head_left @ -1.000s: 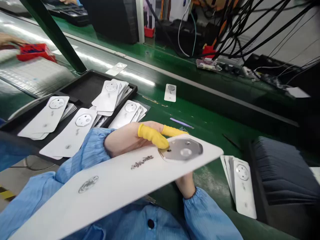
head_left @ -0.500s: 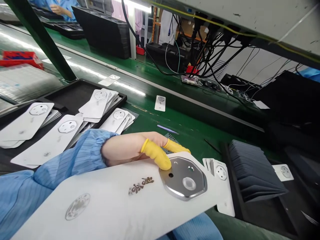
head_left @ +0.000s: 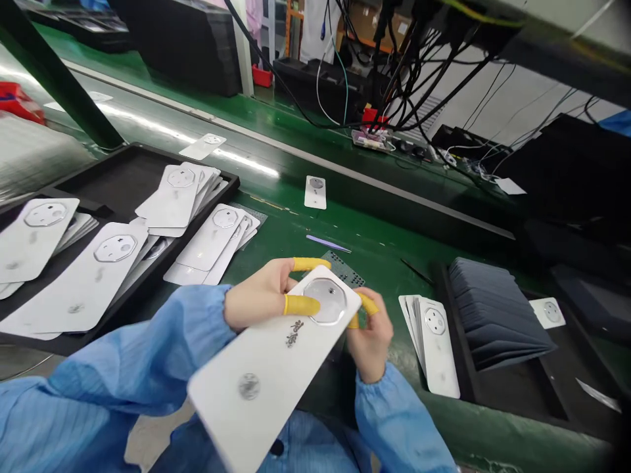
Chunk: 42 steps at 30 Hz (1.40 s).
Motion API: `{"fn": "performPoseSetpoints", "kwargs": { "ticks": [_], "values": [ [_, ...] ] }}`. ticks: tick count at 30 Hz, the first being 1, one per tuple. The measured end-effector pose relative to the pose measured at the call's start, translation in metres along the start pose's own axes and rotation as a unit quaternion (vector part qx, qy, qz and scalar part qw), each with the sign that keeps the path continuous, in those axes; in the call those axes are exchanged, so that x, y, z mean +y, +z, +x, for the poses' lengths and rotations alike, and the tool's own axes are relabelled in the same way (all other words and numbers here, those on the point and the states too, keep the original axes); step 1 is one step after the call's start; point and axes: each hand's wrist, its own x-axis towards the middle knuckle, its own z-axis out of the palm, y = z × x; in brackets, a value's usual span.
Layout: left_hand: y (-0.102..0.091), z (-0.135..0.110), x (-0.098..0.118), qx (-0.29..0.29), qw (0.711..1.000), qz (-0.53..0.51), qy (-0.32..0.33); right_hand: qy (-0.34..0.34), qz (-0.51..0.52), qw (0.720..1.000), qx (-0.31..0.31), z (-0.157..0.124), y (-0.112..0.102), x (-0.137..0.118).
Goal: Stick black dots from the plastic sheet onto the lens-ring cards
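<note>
Since a second ago the cover (head_left: pixel 269 364) got pulled back from the camera, looking smaller and tipped upright. Left hand (head_left: pixel 259 299) pinches it, thumb by the metal plate (head_left: pixel 325 301); right hand (head_left: pixel 369 332) curls on the far edge, above the green bench (head_left: pixel 296 230). I'd say grip edges only, keeping fingers off that shiny plate.

bare green bench (head_left: pixel 394 253) lies open ahead of the hands, broken only by a purple strip (head_left: pixel 328 243) and one lone white plate (head_left: pixel 315 192). the black tray (head_left: pixel 123 172) of plates walls off the left; a plate stack (head_left: pixel 434 345) and dark foam stack (head_left: pixel 497 315) crowd the right.
</note>
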Motion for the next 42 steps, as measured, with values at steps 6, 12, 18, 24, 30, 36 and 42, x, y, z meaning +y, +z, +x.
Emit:
{"fn": "performPoseSetpoints", "kwargs": {
  "ticks": [6,12,18,24,30,36,42],
  "values": [
    [0.011,0.004,-0.056,0.12,0.988,0.048,0.083,-0.052,-0.005,0.999,0.01,0.008,-0.016,-0.033],
    [0.03,-0.002,-0.069,0.093,0.989,-0.066,0.093,-0.104,0.013,0.991,-0.087,-0.002,-0.008,-0.044],
    [0.03,-0.014,-0.073,0.075,0.986,-0.061,0.139,-0.147,-0.012,0.971,-0.19,-0.006,-0.023,-0.038],
    [0.027,-0.017,-0.078,0.062,0.976,-0.012,0.21,-0.179,-0.028,0.963,-0.199,-0.002,-0.028,-0.047],
    [0.027,-0.017,-0.077,0.097,0.956,0.091,0.26,-0.181,-0.045,0.965,-0.184,-0.004,-0.026,-0.047],
    [0.029,-0.016,-0.079,0.14,0.934,0.175,0.279,-0.167,-0.073,0.961,-0.206,-0.005,-0.026,-0.05],
    [0.026,-0.018,-0.097,0.215,0.931,0.195,0.224,-0.149,-0.056,0.95,-0.269,-0.017,-0.023,-0.048]
  ]
}}
